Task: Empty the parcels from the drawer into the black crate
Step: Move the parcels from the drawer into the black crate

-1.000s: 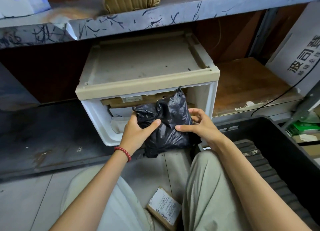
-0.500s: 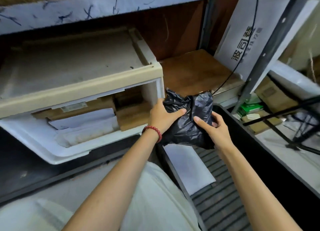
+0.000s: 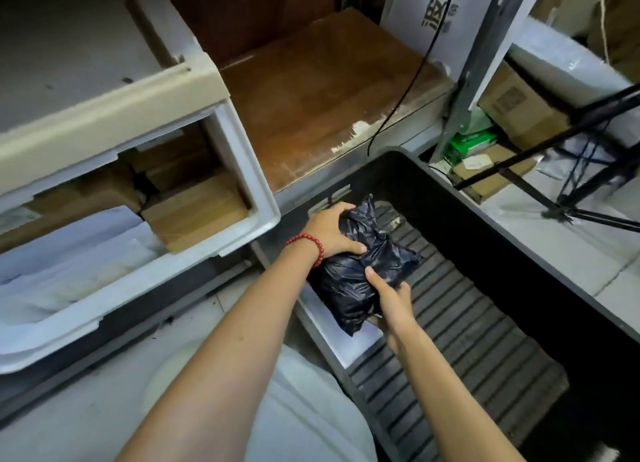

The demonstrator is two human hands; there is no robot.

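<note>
At the left, the drawer (image 3: 156, 299) is standing pulled out of its beige cabinet, its left end running off the frame. Brown cardboard parcels (image 3: 197, 212) and white mailers (image 3: 86, 254) are lying inside it, the rear ones disappearing into shadow under the cabinet top. Toward the middle, the left hand (image 3: 329, 233), with a red bead bracelet (image 3: 308, 247) on the wrist, is curling over the upper end of the black parcel (image 3: 363, 271). The right hand (image 3: 391, 299) is gripping the parcel's lower end, its fingers tucking out of sight underneath. Both hands are holding this parcel inside the black crate (image 3: 485, 240), low over the ribbed floor; whether it is touching the floor is hard to tell. It is partly covering a white parcel (image 3: 346, 347) lying flat in the crate. The crate's near end is running off the bottom edge.
</note>
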